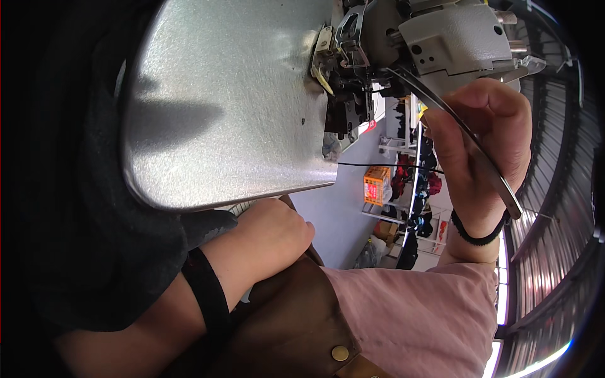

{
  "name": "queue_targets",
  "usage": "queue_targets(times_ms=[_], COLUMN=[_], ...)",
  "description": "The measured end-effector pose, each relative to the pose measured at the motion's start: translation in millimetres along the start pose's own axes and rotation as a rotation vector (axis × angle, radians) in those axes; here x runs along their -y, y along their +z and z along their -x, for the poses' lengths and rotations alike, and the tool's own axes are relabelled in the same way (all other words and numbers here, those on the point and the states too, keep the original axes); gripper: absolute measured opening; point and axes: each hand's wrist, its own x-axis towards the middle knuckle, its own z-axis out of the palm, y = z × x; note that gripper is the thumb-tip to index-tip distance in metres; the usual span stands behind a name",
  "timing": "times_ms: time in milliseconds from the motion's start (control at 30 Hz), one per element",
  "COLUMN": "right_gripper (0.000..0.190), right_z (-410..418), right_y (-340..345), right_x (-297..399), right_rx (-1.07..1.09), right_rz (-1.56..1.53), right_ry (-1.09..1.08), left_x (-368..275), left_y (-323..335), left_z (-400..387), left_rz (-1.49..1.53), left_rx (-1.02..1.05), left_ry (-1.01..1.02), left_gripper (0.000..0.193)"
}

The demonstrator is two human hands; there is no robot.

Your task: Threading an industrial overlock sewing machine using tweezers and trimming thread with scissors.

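My right hand [482,127] pinches a pair of metal tweezers [472,137] between thumb and forefinger. Their tips reach in among the looper and needle parts [352,94] of an industrial sewing machine, probably an overlock. Its grey head [453,38] is above the tips. The left hand [272,224] is low beside the lower edge of a broad, shiny metal plate [227,94]. Its back faces me and the fingers curl out of sight, so I cannot tell what they hold.
Dark cloth [142,264] lies along the plate's rounded edge. A thin black cord [378,165] crosses behind the machine. Farther off are an orange plastic crate [376,185], shelving with dark and red garments [404,170], and a cardboard box [385,230].
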Motion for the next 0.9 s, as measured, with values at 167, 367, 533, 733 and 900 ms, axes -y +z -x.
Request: queue_targets(times_ms=[167, 367, 533, 733, 900], right_gripper=[0.022, 0.013, 0.016, 0.024, 0.029], right_z=[0, 11, 8, 19, 40], right_y=[-3, -6, -5, 5, 22], right_x=[0, 0, 0, -7, -15], right_rx=[-0.016, -0.031, 0.003, -0.140, -0.241], right_rz=[0.092, -0.005, 0.045, -0.062, -0.117], right_ry=[-0.101, 0.005, -0.032, 0.051, 0.100], left_x=[-4, -2, -4, -2, -5], left_y=[-5, -10, -9, -6, -8], left_z=[1, 1, 4, 2, 6], left_rz=[-0.025, -0.041, -0.048, -0.042, -0.009], left_rx=[-0.002, 0.012, 0.010, 0.026, 0.016], left_ry=[-0.014, 0.002, 0.004, 0.000, -0.001], left_gripper=[0.008, 0.008, 0.007, 0.007, 0.006])
